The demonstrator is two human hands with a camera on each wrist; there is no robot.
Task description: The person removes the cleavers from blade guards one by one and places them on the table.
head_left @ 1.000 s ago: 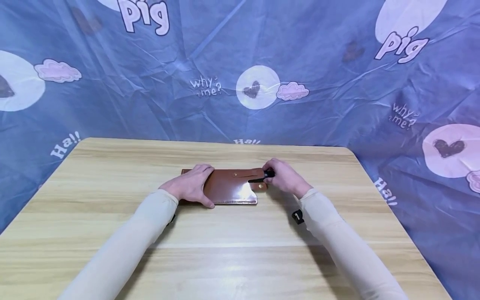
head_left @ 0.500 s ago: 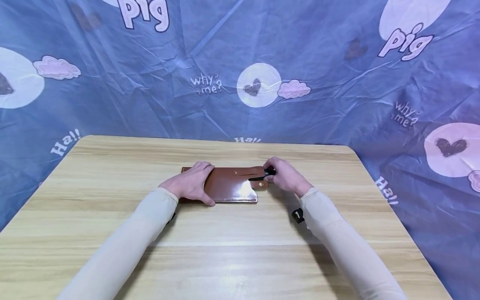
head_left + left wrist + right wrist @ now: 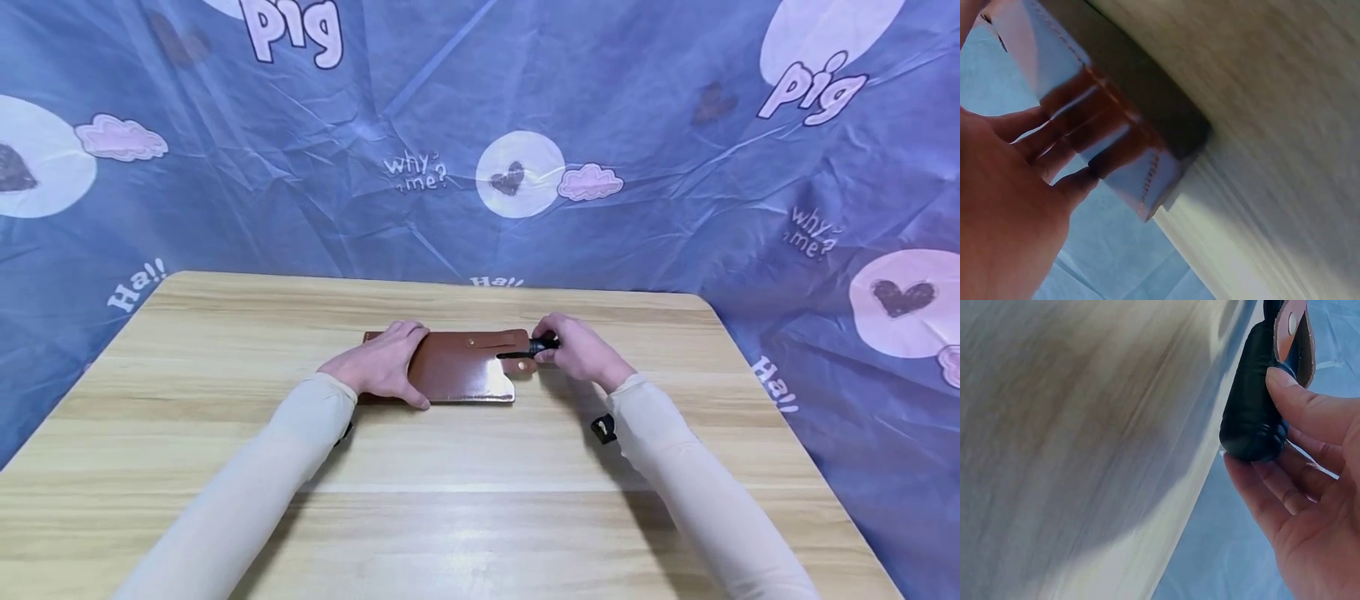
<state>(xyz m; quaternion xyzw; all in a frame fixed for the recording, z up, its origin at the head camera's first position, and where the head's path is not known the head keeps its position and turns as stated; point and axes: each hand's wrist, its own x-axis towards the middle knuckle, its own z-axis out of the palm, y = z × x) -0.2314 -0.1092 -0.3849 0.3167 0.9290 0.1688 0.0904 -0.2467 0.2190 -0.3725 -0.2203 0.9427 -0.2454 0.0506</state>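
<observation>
A brown leather sheath (image 3: 457,367), broad like a cleaver's, lies on the wooden table. My left hand (image 3: 386,362) is spread across its left part, thumb at the near edge and fingers at the far one. In the left wrist view the fingertips press on the shiny leather of the sheath (image 3: 1063,69). Out of the sheath's right end comes the black handle of a cleaver (image 3: 542,343), its blade hidden inside. My right hand (image 3: 581,354) pinches this handle. The right wrist view shows the thumb on the handle (image 3: 1250,406) and fingers around its butt end.
A short leather strap (image 3: 521,366) with a brass snap hangs loose beside the handle. The light wooden table (image 3: 465,500) reaches back to a blue printed cloth (image 3: 315,217), which hangs behind it and along the right side.
My right hand has shifted slightly right with the handle, and more of the handle shows beyond the sheath. My left hand and the sheath stay where they were.
</observation>
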